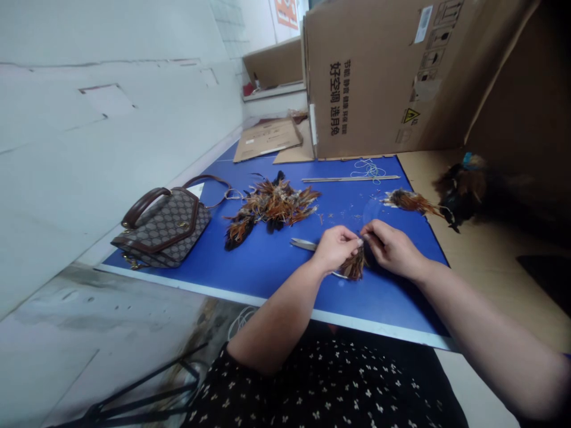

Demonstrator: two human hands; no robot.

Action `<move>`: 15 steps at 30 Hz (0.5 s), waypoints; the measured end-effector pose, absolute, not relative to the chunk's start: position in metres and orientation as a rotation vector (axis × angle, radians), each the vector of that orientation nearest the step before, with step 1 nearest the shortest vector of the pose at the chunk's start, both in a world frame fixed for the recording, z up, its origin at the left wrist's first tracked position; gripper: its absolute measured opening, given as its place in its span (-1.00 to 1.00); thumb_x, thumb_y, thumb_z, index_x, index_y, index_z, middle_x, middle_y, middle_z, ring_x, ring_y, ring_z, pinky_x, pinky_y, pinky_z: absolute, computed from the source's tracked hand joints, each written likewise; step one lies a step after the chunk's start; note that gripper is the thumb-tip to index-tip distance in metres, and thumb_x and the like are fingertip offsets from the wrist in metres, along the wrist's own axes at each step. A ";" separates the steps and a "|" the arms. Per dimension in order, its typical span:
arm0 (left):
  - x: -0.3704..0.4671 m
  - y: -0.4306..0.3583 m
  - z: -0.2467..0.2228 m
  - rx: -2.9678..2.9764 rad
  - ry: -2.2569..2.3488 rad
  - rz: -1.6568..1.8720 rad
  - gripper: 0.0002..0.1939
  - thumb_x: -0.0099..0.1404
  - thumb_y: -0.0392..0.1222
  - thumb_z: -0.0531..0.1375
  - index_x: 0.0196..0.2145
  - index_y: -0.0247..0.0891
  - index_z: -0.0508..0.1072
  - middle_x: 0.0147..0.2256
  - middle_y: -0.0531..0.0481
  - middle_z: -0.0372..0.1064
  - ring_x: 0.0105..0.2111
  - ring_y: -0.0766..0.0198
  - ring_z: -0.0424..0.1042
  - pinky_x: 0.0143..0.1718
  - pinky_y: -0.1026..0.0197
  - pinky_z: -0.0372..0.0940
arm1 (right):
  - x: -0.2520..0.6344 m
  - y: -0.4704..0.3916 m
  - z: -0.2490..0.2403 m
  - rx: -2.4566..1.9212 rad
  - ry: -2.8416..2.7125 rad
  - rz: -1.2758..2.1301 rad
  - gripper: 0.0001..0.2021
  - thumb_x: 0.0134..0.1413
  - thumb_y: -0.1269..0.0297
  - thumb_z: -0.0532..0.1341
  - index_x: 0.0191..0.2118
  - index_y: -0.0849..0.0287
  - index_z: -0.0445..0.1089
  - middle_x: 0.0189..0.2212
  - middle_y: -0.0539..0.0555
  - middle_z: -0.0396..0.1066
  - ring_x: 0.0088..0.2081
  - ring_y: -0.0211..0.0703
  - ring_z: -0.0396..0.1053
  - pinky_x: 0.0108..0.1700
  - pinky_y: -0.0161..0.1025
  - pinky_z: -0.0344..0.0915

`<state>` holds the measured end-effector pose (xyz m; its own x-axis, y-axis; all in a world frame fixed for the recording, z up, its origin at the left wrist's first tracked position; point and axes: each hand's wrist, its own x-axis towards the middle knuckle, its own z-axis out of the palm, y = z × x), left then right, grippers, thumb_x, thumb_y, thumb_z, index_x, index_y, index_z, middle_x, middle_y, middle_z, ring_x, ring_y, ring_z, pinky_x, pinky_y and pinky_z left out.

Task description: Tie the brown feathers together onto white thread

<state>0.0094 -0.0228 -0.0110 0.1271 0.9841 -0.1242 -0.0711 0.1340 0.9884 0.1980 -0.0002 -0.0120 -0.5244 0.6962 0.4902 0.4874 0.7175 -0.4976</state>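
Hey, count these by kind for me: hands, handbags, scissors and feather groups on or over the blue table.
Hands: 2 (left hand, right hand)
Handbag: 1
Scissors: 1 pair, partly hidden
Feather groups: 3 (loose feather pile, feather bundle at the right edge, feather bunch at the hands)
Total: 7

Large carton (379,71) bears bold black 好空调 选月兔 (335,98); smaller line (346,98) alongside starts 节能 静音 健康 环保. Same carton: yellow warning triangle (411,116), up-arrow pictogram (449,12), glass pictogram (441,37), white label (423,24), print too small to read.
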 end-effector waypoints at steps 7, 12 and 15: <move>0.008 -0.021 -0.012 1.075 1.145 1.125 -0.78 0.15 -0.22 0.41 -0.37 -0.32 0.44 -0.57 0.08 0.38 -0.60 0.43 0.29 -0.51 0.32 0.14 | 0.198 -0.002 -0.008 -0.933 -2.126 0.569 -0.87 0.39 0.18 0.14 -0.08 0.08 0.36 -0.33 0.05 0.47 -0.38 -0.16 0.38 -0.27 -0.20 0.35; 0.007 -0.020 -0.014 1.058 1.149 1.218 -0.75 0.10 -0.19 0.44 -0.39 -0.31 0.44 -0.54 0.10 0.38 -0.55 0.43 0.31 -0.42 0.31 0.19 | 0.203 0.002 -0.004 -0.929 -2.135 0.736 -0.75 0.37 0.07 0.17 -0.13 0.12 0.48 -0.34 0.07 0.54 -0.37 -0.15 0.41 -0.28 -0.22 0.38; 0.007 -0.019 -0.015 1.058 1.149 1.264 -0.74 0.10 -0.17 0.44 -0.39 -0.30 0.44 -0.53 0.11 0.37 -0.53 0.43 0.30 -0.40 0.31 0.19 | 0.205 0.003 -0.004 -0.928 -2.158 0.810 -0.71 0.34 0.04 0.20 -0.11 0.13 0.52 -0.34 0.09 0.57 -0.38 -0.14 0.44 -0.30 -0.21 0.39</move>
